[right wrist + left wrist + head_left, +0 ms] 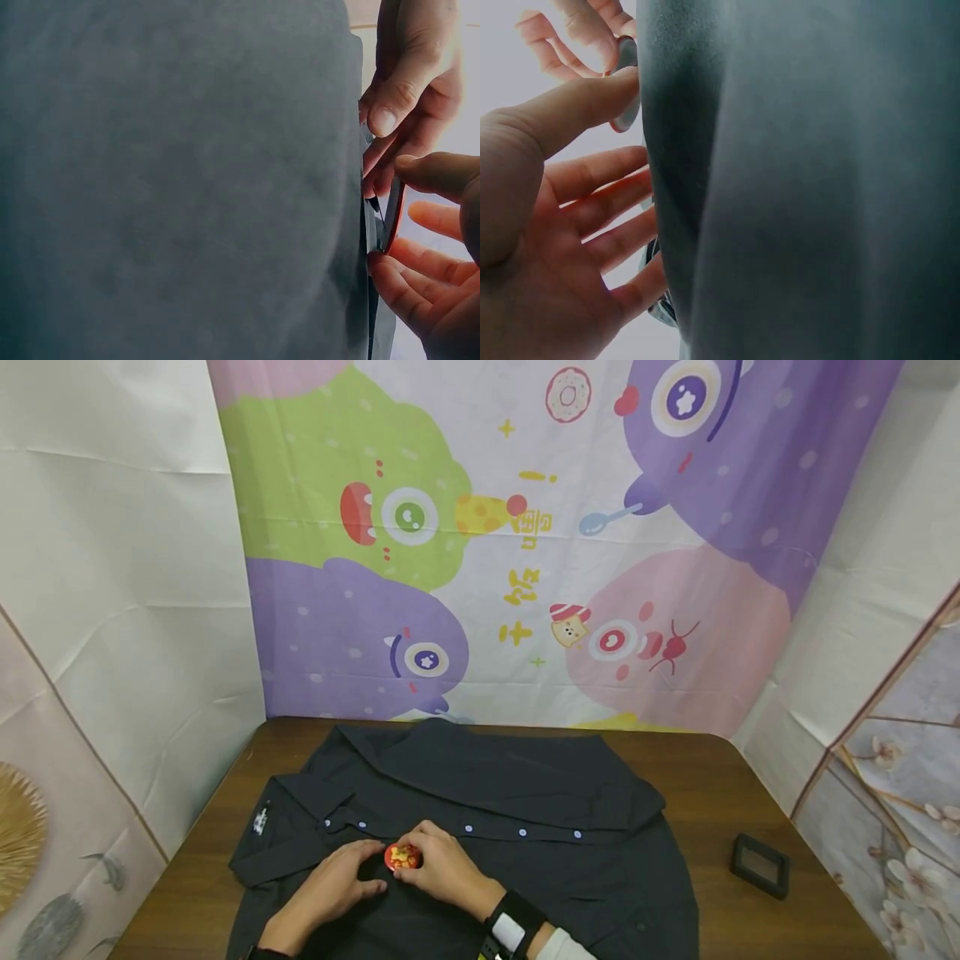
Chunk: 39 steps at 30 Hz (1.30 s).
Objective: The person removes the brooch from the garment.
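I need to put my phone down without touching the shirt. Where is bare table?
Bare brown wooden table lies right of the dark button-up shirt, around the small black rectangular case. A narrower strip runs along the shirt's left side. It is crowded at the front, where both hands meet on the round red badge.

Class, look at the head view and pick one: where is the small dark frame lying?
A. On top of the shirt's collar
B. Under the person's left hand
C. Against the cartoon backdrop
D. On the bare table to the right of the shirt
D: the small dark frame lies on the bare brown table, to the right of the dark shirt and apart from it.
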{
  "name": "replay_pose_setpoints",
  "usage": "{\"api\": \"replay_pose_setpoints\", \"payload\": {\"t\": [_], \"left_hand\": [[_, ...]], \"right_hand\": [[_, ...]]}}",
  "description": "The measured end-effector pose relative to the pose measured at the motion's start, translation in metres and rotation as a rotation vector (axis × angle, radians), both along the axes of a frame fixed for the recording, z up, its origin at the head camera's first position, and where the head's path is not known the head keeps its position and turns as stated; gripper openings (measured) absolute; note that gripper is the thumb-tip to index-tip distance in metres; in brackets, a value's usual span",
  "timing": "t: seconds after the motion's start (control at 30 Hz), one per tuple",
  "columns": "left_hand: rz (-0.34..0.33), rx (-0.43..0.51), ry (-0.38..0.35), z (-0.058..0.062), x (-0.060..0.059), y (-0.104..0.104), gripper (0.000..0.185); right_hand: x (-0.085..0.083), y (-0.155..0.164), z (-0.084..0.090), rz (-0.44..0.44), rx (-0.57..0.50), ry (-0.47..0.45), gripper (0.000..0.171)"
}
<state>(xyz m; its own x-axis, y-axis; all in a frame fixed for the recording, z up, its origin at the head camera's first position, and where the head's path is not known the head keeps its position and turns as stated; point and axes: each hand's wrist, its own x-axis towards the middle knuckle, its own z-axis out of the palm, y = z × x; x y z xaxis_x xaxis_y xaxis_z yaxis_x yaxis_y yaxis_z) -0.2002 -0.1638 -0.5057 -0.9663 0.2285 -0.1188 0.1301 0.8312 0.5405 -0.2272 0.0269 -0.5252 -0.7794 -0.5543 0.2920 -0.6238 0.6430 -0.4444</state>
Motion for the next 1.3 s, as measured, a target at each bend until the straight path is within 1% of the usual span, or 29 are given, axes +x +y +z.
{"api": "replay_pose_setpoints", "payload": {"t": [0.23,0.4,0.7,0.97,1.17,1.3], "left_hand": [[0.007,0.011,0.013,0.0014,-0.0006,0.0006,0.047],[0.005,0.025,0.038,0.0015,0.0001,0.0012,0.045],[0.001,0.038,0.062,0.0047,-0.0004,0.0031,0.042],[-0.008,0.034,0.060,0.0018,-0.0023,0.0047,0.040],[-0.013,0.055,0.036,0.0013,-0.0020,0.0048,0.041],[-0.015,0.058,0.033,0.0011,-0.0020,0.0046,0.040]], "right_hand": [[-0.0009,0.0008,0.0009,-0.002,0.004,-0.012,0.028],[-0.0010,0.0005,0.0010,0.005,0.014,-0.014,0.027],[-0.0020,0.0018,0.0031,0.016,0.030,-0.020,0.028],[-0.0023,0.0023,0.0004,0.024,0.039,-0.038,0.030],[-0.0017,0.0029,-0.0019,0.040,0.021,-0.031,0.030],[-0.0009,0.0030,-0.0011,0.055,0.011,-0.031,0.030]]}}
